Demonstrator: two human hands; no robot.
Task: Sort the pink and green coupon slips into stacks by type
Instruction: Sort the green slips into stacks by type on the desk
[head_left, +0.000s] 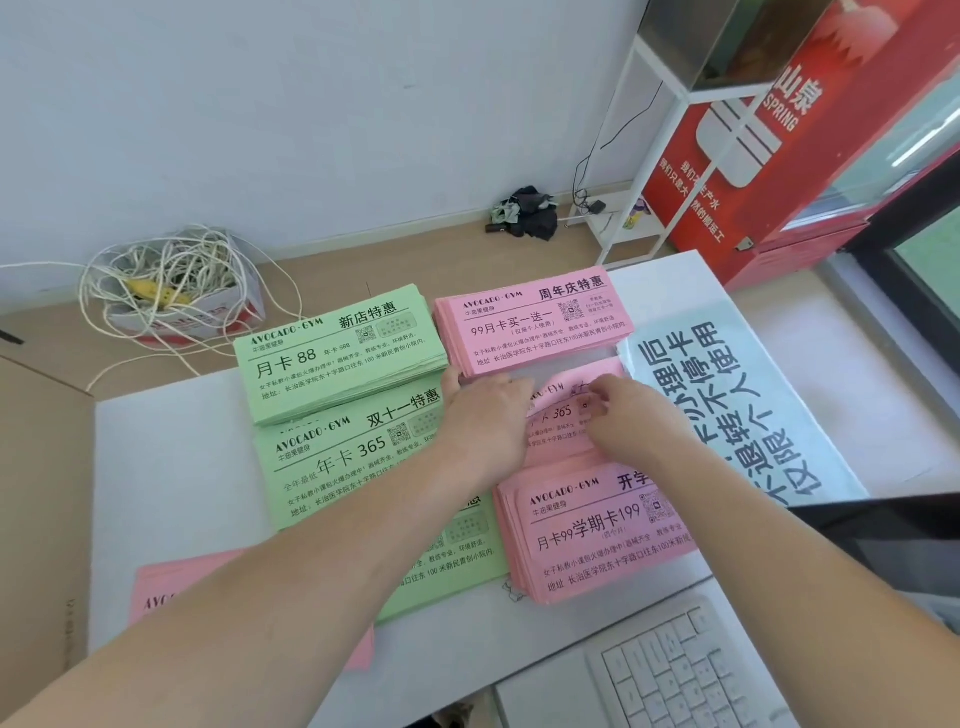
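Coupon stacks cover the white table (182, 467). On the left lie three green stacks: far (337, 353), middle (343, 462) and near (452, 561), the near one partly under my left forearm. On the right lie three pink stacks: far (535, 327), middle (561, 431) and near (592, 530). Another pink stack (166, 587) lies near the front left edge under my left arm. My left hand (488, 415) rests on the middle pink stack's left side. My right hand (628, 415) pinches the top slip of that middle pink stack, which curls up.
A white keyboard (670, 670) sits at the front right. A large printed paper sign (727, 405) lies right of the pink stacks, with a dark screen edge (883, 525) near it. A box of tangled cord (171, 291) sits on the floor behind the table.
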